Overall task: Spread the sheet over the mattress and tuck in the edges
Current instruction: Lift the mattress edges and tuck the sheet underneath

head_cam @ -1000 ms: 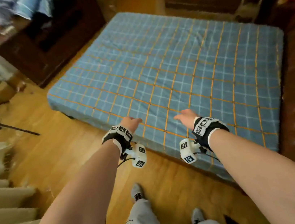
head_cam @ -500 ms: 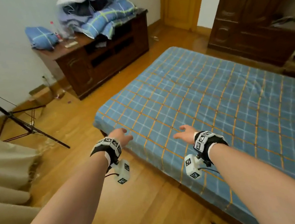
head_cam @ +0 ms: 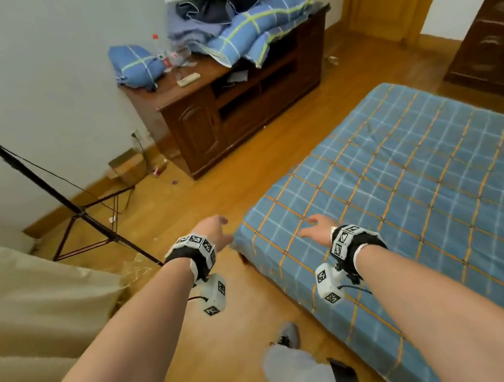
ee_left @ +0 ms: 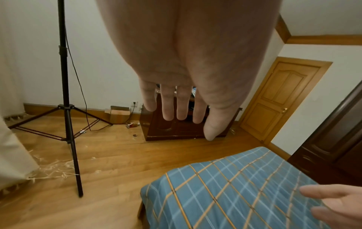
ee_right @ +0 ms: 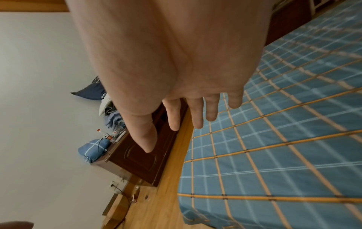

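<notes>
both sets of fingers are straight, spread a little and hold nothing; the left hand point(head_cam: 215, 230) hangs over the floor point(head_cam: 235, 173) just beside the near corner of the mattress, the right hand point(head_cam: 316, 228) over the sheet point(head_cam: 405, 185) at that corner. the sheet already lies flat across the mattress with its edge draped down the side, so the hands seem posed to take the corner and tuck it under. palms face down, both forearms reach forward from the person, who stands on the floor beside the bed. a cabinet point(head_cam: 232, 106) piled with bedding stands well apart.
</notes>
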{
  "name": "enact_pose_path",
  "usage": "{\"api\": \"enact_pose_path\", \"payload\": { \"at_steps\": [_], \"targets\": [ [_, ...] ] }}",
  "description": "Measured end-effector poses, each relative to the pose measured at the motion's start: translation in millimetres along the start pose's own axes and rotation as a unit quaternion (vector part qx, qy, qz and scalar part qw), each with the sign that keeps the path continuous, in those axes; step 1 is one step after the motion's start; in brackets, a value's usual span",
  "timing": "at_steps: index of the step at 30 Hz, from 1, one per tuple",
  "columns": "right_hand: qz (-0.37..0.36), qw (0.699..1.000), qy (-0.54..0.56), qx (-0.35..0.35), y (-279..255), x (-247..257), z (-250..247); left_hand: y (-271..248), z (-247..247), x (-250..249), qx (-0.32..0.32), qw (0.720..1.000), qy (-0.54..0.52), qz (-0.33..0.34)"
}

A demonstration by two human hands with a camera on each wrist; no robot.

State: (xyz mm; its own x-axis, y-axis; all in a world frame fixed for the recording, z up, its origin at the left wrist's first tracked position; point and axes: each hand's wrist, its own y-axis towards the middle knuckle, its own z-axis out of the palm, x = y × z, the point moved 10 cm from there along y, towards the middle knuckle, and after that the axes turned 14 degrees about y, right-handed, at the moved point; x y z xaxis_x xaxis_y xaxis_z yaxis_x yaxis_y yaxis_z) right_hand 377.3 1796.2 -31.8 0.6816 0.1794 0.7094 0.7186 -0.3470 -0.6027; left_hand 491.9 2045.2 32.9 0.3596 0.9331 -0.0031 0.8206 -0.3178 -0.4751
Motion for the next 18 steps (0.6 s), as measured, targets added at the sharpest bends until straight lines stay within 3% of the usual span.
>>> {"api": "enact_pose_path", "payload": {
  "at_steps": [4, 9, 13, 16, 18],
  "targets": [
    [0.014, 1.0, 0.026, 0.004, 100.5, 67.3, 44.0, 102.7, -35.4, 54.0, 0.028, 0.999, 0.04, 0.002],
    [0.069, 0.997, 0.04, -0.022, 164.8, 100.5, 65.0, 208.2, -49.9, 76.4, 0.075, 0.992, 0.091, 0.051],
    [0.13, 0.977, 0.133, -0.103, 224.7, 78.3, 67.5, 314.4, -29.1, 61.0, 0.102, 0.975, 0.152, 0.13],
    [0.184, 0.952, 0.191, -0.153, 264.0, 36.6, 94.5, 394.4, 23.7, 40.6, 0.144, 0.949, 0.199, 0.198],
    [0.245, 0.933, 0.217, -0.151, 293.2, 0.1, 136.4, 442.2, 68.0, 34.3, 0.17, 0.923, 0.25, 0.237]
  ]
}}
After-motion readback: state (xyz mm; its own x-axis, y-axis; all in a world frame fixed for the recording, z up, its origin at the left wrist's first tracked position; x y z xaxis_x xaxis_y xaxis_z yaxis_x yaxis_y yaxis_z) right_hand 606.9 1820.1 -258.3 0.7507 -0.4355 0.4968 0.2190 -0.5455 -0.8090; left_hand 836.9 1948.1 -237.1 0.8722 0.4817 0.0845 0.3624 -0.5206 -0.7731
